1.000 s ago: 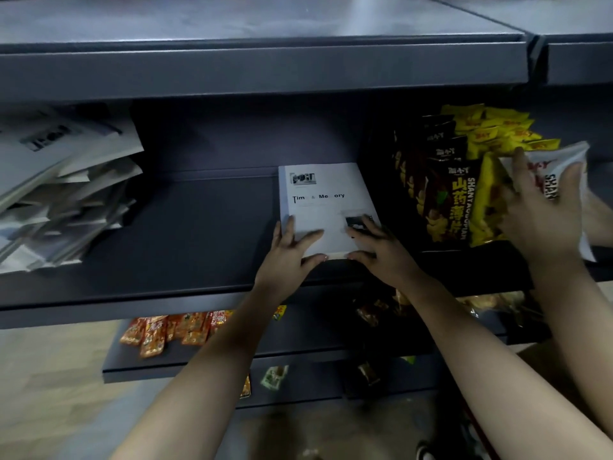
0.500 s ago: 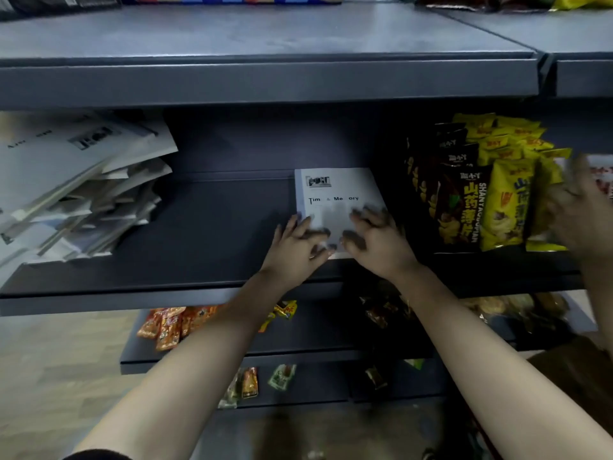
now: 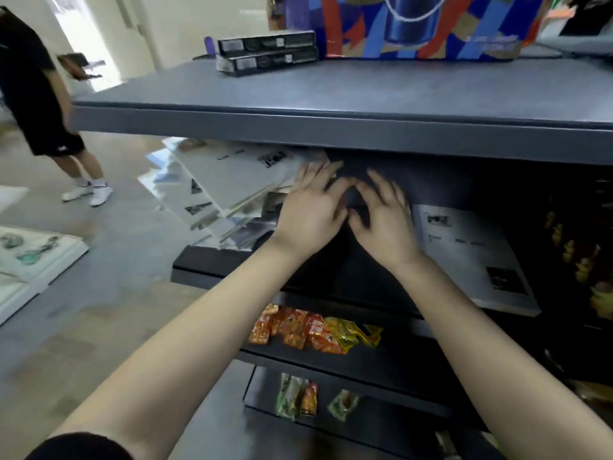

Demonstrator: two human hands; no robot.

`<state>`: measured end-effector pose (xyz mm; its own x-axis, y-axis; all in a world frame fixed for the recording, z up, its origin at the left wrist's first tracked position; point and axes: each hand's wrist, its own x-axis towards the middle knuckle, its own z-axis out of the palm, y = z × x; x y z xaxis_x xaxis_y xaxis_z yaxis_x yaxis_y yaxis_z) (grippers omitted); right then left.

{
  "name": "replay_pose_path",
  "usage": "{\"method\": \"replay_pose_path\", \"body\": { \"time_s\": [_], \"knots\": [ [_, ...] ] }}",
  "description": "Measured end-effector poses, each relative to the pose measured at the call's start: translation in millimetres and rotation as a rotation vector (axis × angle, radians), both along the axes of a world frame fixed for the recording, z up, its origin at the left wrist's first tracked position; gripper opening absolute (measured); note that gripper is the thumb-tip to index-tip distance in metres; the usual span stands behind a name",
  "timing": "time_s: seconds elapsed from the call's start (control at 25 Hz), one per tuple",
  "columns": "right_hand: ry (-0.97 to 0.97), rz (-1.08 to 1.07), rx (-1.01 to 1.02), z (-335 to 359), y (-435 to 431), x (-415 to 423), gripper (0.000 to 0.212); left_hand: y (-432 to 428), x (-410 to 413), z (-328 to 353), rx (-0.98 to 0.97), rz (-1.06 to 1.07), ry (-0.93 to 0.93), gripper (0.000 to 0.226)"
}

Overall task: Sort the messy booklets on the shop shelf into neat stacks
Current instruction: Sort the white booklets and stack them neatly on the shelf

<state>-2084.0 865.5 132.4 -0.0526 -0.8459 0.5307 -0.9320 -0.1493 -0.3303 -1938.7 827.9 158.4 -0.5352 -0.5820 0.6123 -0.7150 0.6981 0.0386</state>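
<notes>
A messy pile of white booklets (image 3: 232,190) lies askew at the left end of the dark grey shelf (image 3: 331,273), several of them sticking out over its edge. One white booklet (image 3: 471,254) lies flat on the shelf at the right. My left hand (image 3: 311,207) reaches in with spread fingers, its fingertips at the right edge of the messy pile. Just right of it, my right hand (image 3: 384,217) hovers over the bare shelf with fingers spread, holding nothing. Both hands are blurred.
The shelf board above (image 3: 331,94) carries two dark boxes (image 3: 265,53) and a colourful bag (image 3: 414,24). Snack packets (image 3: 308,330) lie on the lower shelves, dark snack bags (image 3: 577,247) at the far right. A person (image 3: 36,94) stands on the floor to the left.
Both hands left the flat booklet and moved left toward the messy pile. The view swung left and up. The other person's hand at the snack bags is out of view.
</notes>
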Motion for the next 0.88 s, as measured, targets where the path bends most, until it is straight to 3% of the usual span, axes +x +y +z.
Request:
{"method": "replay_pose_path", "body": {
  "time_s": [0.12,0.24,0.44,0.68,0.76,0.88],
  "knots": [
    [0.013,0.074,-0.052,7,-20,41,0.052,-8,48,12,0.017,0.125,-0.039,0.047],
    [0.078,0.189,-0.107,10,-39,82,0.053,-14,96,16,0.198,0.269,-0.192,0.058],
    [0.126,0.282,-0.025,8,-58,137,0.056,-22,151,-1,0.365,0.353,-0.303,0.063],
    [0.125,0.296,-0.076,4,-62,150,0.042,-27,168,-9,-0.097,0.310,-0.124,0.035],
    [0.021,0.315,-0.149,5,-64,146,0.031,-26,167,-8,-0.099,0.284,-0.011,0.030],
    [-0.171,0.436,-0.202,7,-59,130,0.034,-25,165,-1,-0.100,0.202,0.083,0.025]
  ]
}}
